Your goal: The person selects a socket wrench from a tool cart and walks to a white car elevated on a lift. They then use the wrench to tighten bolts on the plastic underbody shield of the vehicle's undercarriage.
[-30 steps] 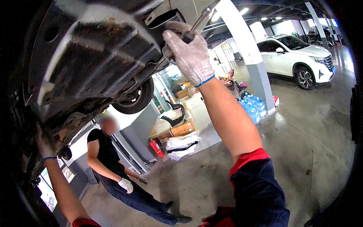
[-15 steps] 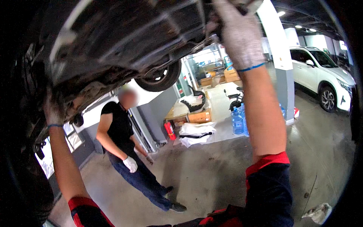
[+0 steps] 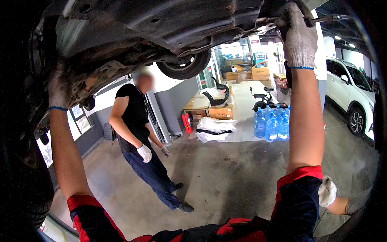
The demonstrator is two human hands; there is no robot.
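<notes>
A raised car's dark underside spans the top of the view, with both my arms reaching up to it. My right hand, in a grey-white knit glove with a blue cuff, is closed around a dark part at the underside's right edge. Beside it a metal rod sticks out to the right; whether my fingers touch that rod is hidden. At the left, my gloved left hand is up against the shadowed underbody parts. Its fingers are lost in the dark.
A co-worker in black top and white gloves stands ahead, left of centre. Another person's gloved hand shows at lower right. Behind are a wheel, fire extinguisher, blue water bottles, cartons and a white car.
The view has shifted, so the background sits differently. My right hand appears further right along the underside, and the metal rod now shows. Another person's gloved hand and forearm have come in at lower right.
</notes>
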